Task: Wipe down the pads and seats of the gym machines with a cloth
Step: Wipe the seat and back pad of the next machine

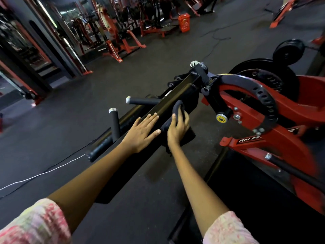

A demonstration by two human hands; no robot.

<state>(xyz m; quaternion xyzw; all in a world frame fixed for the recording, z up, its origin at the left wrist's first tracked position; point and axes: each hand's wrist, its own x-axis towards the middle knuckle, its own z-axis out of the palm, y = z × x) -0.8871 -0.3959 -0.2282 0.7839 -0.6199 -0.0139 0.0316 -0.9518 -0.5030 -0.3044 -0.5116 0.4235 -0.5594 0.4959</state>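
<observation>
1. A person's two bare arms reach forward over a black and red gym machine [263, 110]; patterned pink sleeves show at the bottom corners.
2. The left hand [142, 132] lies flat with its fingers straight and spread on the machine's long black arm [168, 104], holding nothing, probably to steady the arm while the other hand works.
3. The right hand [178, 128] presses a dark cloth [177, 107] against the black pad [189, 103] on the right side of that arm, fingers curved over the bunched fabric so it stays put under pressure.
4. The cloth is folded thick beneath the palm, with a loose end hanging below the wrist.
5. Two black handles with silver caps [114, 120] stick out from the arm's left side, untouched.
6. The wiping looks to be under way on this pad; how much of it is done cannot be told.
7. Other red machines and an orange basket [184, 22] stand well apart across the dark floor.
</observation>
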